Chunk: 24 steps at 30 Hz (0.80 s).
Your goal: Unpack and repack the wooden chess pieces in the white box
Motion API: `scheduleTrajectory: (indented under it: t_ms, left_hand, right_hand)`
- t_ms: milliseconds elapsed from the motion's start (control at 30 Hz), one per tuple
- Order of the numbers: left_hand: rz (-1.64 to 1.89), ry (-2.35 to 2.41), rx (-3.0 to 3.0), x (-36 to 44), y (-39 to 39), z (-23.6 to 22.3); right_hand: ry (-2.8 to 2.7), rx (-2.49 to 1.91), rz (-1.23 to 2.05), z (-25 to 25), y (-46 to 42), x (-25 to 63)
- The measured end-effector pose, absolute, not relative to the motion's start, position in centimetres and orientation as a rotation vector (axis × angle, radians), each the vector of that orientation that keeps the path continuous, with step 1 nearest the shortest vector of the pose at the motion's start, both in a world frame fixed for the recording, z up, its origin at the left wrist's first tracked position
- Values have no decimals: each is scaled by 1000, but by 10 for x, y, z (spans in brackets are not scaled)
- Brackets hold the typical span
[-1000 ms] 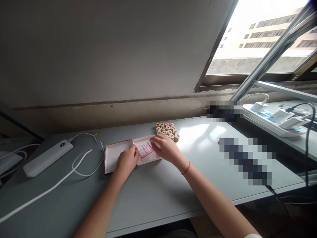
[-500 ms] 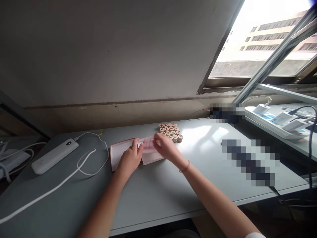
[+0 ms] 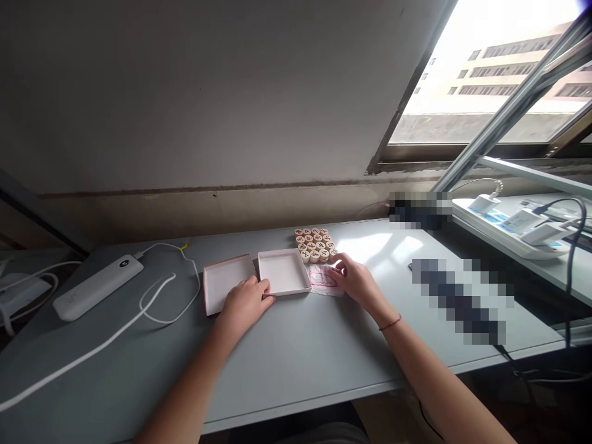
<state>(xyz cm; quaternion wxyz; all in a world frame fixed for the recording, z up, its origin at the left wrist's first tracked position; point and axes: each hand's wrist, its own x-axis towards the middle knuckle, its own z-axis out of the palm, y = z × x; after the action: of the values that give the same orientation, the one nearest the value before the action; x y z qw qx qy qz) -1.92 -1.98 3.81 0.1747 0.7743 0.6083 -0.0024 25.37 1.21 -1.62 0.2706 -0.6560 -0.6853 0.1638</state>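
My right hand [image 3: 358,280] is closed, pinching the right edge of a folded thin xiangqi board sheet [image 3: 322,277] with red lines. The sheet is low at the desk, beside the right wall of a shallow white box [image 3: 283,271]. My left hand [image 3: 245,302] is closed at the near left corner of that box, thumb along its front wall. Its fingers also cover part of a second shallow box half [image 3: 222,283], brownish at the rim and white inside. Behind the sheet, several round wooden xiangqi pieces [image 3: 315,245] stand in close rows, with red and black characters.
On the left of the grey desk [image 3: 277,357] lies a white power bank [image 3: 99,287] with a looping white cable [image 3: 139,317]. A blurred-out dark object [image 3: 457,302] lies at the right. A power strip with chargers [image 3: 509,228] sits on a shelf beyond it.
My right hand has moved right with the board sheet, from over the white box to beside it. My left hand has slid slightly down to the box's near corner.
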Motion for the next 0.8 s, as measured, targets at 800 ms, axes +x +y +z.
scheduleTrajectory:
  t_ms: [800]
  left_hand:
    - [301,1609,2641,-17,-20,30]
  right_hand:
    - [-2460,-1004,216,-1,-15,182]
